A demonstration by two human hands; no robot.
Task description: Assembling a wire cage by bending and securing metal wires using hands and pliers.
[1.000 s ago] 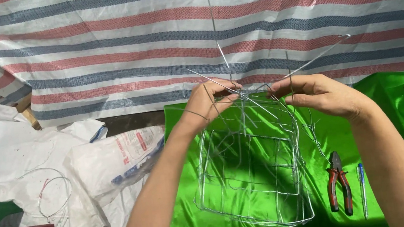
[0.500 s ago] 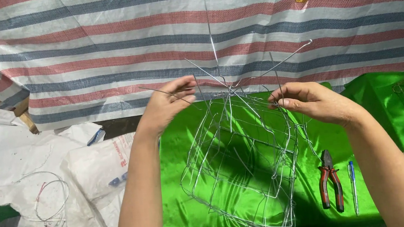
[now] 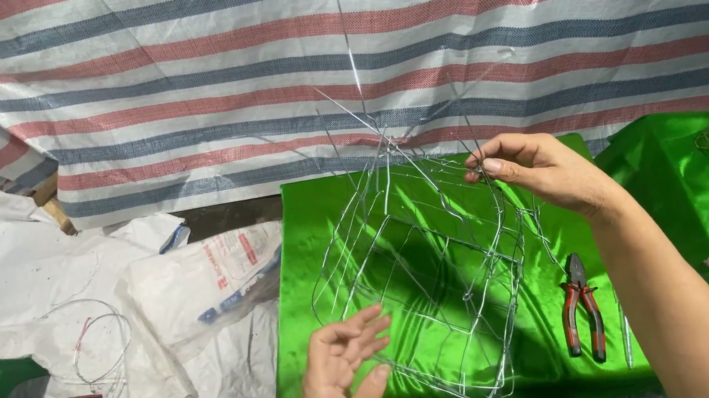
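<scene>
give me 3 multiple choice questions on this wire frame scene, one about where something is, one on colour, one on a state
1. Where do the pliers lie?
A. on the green cloth, right of the wire frame
B. on the white sacks
C. in the left hand

2. What colour are the pliers' handles?
A. blue
B. red and black
C. yellow

3. What is the right hand doing?
A. resting flat on the cloth
B. holding the pliers
C. pinching a wire at the top of the wire frame

Answers:
1 A: they lie on the shiny green cloth just right of the frame, with no hand on them.
2 B: the grips show red with black.
3 C: its fingertips close on a wire at the frame's upper right, while the left hand is open at the frame's lower left side.
</scene>
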